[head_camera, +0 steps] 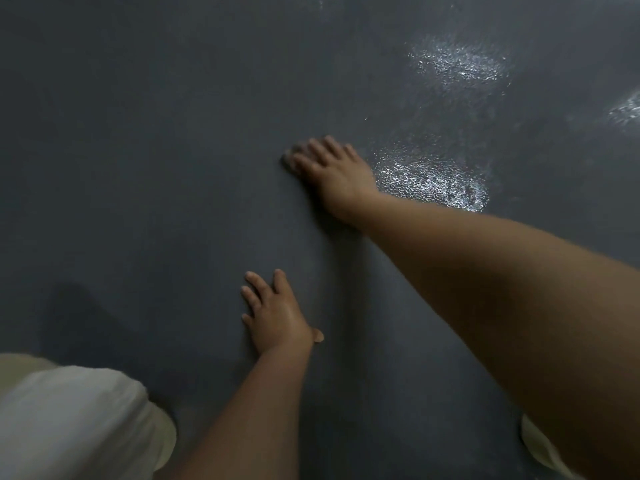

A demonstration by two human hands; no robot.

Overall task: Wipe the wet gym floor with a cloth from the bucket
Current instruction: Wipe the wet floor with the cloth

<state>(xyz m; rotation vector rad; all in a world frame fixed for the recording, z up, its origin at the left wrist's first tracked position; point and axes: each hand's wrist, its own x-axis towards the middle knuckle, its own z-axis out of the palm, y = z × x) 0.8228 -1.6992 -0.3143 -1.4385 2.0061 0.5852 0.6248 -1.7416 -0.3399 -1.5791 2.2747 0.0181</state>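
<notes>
Pale cream trouser fabric (79, 420) over a bent knee is seen at the lower left corner, nearest the camera, and a second scrap of the same pale fabric (540, 452) shows at the lower right edge beneath the right forearm.

Just beyond the knee, the left hand (277, 313) is laid palm down on the dark grey textured gym floor (138, 168). Its fingers are held straight and slightly spread, flat against the surface, with the thumb tip showing at the right side of the wrist. Nothing is held in it.

Farther out, the right hand (332, 168) is reached forward on an extended arm and is also pressed palm down, fingers straight and close together. A small dark grey cloth (289, 159) is seen only as a blurred edge under and just past the fingertips, pinned between the fingers and the floor; its full outline cannot be made out against the floor of nearly the same colour.

Immediately to the right of that hand, a glistening wet patch (433, 181) is seen on the floor. Beyond it, a second shiny wet patch (460, 64) lies toward the upper right, and a third wet streak (627, 112) is cut off by the right edge.
</notes>
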